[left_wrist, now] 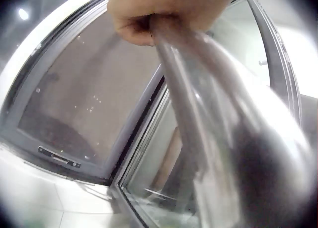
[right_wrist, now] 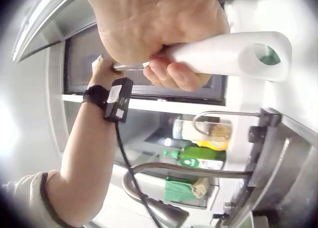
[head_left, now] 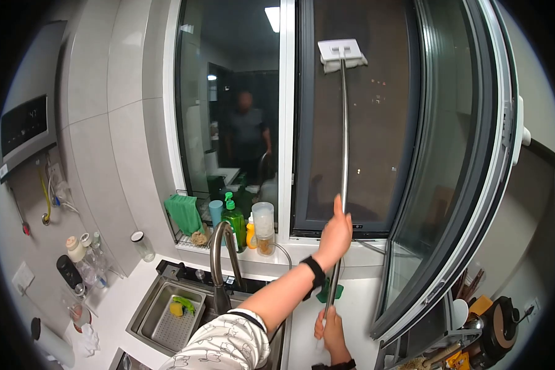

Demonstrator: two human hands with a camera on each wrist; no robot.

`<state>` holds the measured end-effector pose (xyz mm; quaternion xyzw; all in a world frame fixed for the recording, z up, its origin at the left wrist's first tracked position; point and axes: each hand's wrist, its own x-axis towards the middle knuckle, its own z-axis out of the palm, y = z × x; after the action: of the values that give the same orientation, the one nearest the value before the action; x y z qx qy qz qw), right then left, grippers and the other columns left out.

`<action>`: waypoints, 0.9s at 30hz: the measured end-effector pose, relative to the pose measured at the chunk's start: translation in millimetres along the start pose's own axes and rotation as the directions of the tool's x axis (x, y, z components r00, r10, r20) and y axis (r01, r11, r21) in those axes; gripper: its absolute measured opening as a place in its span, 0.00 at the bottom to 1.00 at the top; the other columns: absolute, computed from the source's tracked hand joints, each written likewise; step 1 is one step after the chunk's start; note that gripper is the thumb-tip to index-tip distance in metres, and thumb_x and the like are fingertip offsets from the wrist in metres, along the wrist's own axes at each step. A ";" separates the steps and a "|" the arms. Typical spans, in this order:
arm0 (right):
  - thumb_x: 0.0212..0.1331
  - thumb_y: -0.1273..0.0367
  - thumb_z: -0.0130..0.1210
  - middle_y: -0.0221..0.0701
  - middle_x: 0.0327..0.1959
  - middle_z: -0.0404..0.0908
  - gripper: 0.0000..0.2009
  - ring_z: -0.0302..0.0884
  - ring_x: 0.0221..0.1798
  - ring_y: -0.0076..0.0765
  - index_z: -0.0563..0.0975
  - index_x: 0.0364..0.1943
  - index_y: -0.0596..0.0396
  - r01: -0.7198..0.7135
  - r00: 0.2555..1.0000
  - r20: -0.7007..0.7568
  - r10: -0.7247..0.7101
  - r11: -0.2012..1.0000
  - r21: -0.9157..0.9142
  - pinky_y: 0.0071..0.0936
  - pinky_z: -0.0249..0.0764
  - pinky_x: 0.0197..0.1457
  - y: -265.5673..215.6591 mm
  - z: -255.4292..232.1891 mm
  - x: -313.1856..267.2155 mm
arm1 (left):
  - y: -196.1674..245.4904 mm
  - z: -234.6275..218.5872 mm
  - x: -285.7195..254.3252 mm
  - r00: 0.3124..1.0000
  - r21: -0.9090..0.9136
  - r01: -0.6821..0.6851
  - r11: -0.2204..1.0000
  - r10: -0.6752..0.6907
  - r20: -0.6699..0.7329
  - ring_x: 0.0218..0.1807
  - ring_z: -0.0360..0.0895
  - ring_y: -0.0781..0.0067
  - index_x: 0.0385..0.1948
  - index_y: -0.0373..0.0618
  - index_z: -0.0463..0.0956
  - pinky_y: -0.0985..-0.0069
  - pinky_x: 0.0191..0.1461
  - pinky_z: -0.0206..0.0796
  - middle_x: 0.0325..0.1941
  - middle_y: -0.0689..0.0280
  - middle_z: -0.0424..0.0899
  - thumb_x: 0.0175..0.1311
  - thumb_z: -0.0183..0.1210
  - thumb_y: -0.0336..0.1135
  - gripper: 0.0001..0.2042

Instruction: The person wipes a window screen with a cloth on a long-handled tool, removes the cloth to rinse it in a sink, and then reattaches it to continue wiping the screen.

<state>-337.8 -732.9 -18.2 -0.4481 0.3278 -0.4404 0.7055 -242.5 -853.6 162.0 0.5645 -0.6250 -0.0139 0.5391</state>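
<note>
A flat mop [head_left: 345, 142] with a long metal pole reaches up to the window. Its white head [head_left: 340, 49], with a pale cloth under it, overlaps the upper part of the dark window panel [head_left: 367, 123]. My left hand [head_left: 335, 235] grips the pole partway up, with the arm stretched forward. Lower down, near the counter, my right hand [head_left: 333, 333] holds the pole's bottom end. In the right wrist view its fingers curl round the white plastic handle [right_wrist: 213, 55], which has a hanging hole at its tip. The left wrist view shows the pole [left_wrist: 184, 84] running out of the fist.
An opened window sash [head_left: 444, 185] swings in on the right. Bottles, including a green soap bottle [head_left: 233, 222], line the sill behind the curved faucet [head_left: 219, 259]. At the left is a sink [head_left: 148, 314]. Utensils and a rack [head_left: 425, 345] crowd the lower right.
</note>
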 end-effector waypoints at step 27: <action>0.64 0.47 0.32 0.25 0.08 0.58 0.25 0.54 0.08 0.22 0.64 0.21 0.53 0.024 0.995 -0.101 -0.026 1.000 -0.019 0.21 0.53 0.11 35.3 54.0 -4.2 | -35.6 -28.9 -19.1 0.999 -0.113 -0.045 0.993 0.046 0.011 0.24 0.73 0.43 0.60 0.39 0.43 0.58 0.25 0.62 0.21 0.46 0.74 0.63 0.44 0.30 0.25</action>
<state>-281.6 -703.0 -29.8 -0.4359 0.3612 -0.4684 0.6784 -202.1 -835.6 139.2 0.5187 -0.6396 -0.0408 0.5658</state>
